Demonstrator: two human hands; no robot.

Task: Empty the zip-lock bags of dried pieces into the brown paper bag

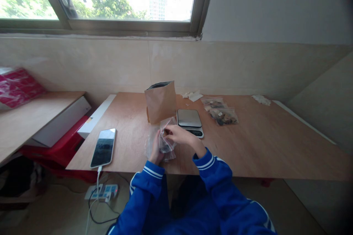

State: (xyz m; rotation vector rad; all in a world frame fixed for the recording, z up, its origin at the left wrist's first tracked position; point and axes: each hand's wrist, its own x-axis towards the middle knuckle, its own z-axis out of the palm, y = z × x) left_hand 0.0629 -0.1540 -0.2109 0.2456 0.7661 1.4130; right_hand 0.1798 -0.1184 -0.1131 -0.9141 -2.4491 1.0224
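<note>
My left hand (156,150) is closed around the side of a clear plastic zip bag (166,148) near the table's front edge. At the bag's mouth, the fingers of my right hand (177,134) are bent together in a pinch; what they hold is too small to make out. More flat clear bags (150,143) lie beneath and beside my hands. Just behind them stands a brown kraft paper pouch (160,102), upright with its top open. A small digital scale (189,118) with a bare metal plate sits beside the pouch, its display partly covered by my right hand.
Filled clear zip bags (224,116) lie right of the scale. White scraps (195,96) and crumpled tissue (261,100) are near the wall. A phone (103,148) on a charging cable rests at the table's left, above a power strip (101,192) on the floor.
</note>
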